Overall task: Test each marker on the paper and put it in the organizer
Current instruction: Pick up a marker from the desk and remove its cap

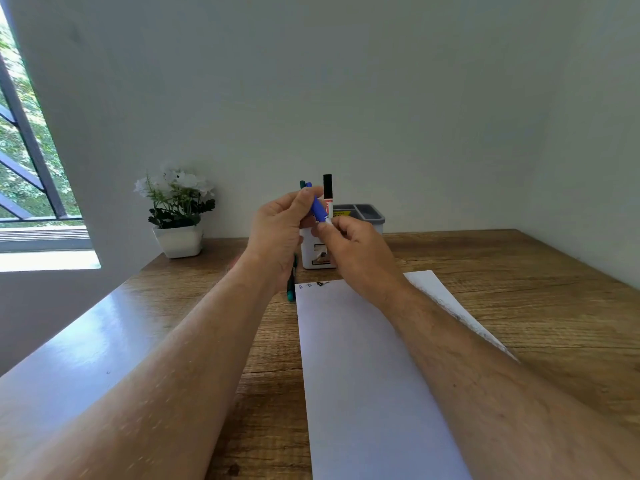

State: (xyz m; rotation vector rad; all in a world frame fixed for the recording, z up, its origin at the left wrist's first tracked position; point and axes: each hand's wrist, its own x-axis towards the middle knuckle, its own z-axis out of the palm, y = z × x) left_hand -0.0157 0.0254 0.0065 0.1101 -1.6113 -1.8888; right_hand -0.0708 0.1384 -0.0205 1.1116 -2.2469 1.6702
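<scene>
Step in hand: both hands are raised in front of the organizer [360, 216], working on a blue marker [318, 206]; I judge this is the cap coming off or going back on, and I cannot tell which.

Left hand [280, 230]: grip curled around the blue upper part of the marker, thumb pressed near its top; a dark green tip [302, 184] shows just beside the blue one, whether it is in the hand or standing in the organizer behind is unclear.

Right hand [353, 251]: fingertips pinched on the white lower end of the same marker, just below the blue part.

Paper [363, 375]: flat on the tabletop [536, 306] under the right forearm; three small test marks [313, 284] sit at its far left corner, so some markers look already tried.

Organizer: at the back of the tabletop, partly hidden by the hands; a black-capped marker [327, 194] stands upright in it.

Waiting: a teal marker [291, 289] lies on the tabletop just left of the paper, mostly hidden by the left wrist.

Next move: if uncapping, bring the tip down beside the existing marks and draw a short stroke; if capping, press the cap home and drop the marker upright into a free slot.

Background: a white flower pot [178, 239] stands well apart to the left.
</scene>
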